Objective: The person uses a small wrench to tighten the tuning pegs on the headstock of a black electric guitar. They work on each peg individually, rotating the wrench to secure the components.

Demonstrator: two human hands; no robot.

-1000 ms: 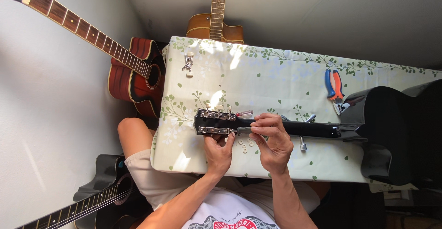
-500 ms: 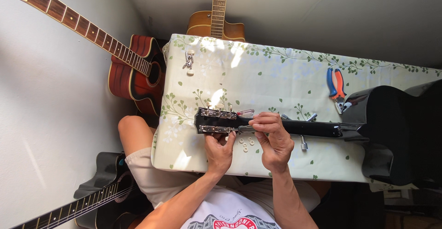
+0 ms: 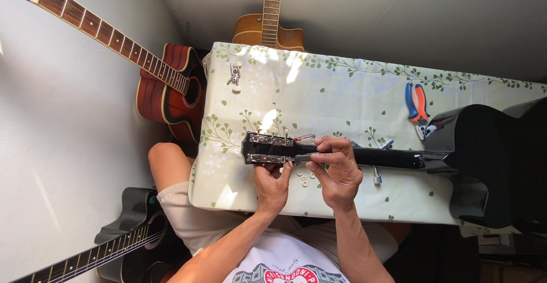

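Headstock work on the black guitar, tuner side up.

My left hand [image 3: 272, 185] pinches the lower tuner strip [image 3: 269, 159] on the headstock [image 3: 268, 148], which lies flat on the table [image 3: 319, 95]. My right hand [image 3: 337, 169] is closed on a screwdriver [image 3: 305, 157] whose tip meets that strip. Both strips sit in place, so mounting looks well along. 3 or 4 white washers [image 3: 305, 179] and a loose metal part [image 3: 376, 176] lie unused. Pliers [image 3: 417, 103] rest near the guitar body [image 3: 490, 163].

Black guitar headstock [image 3: 268, 148] face-down on table
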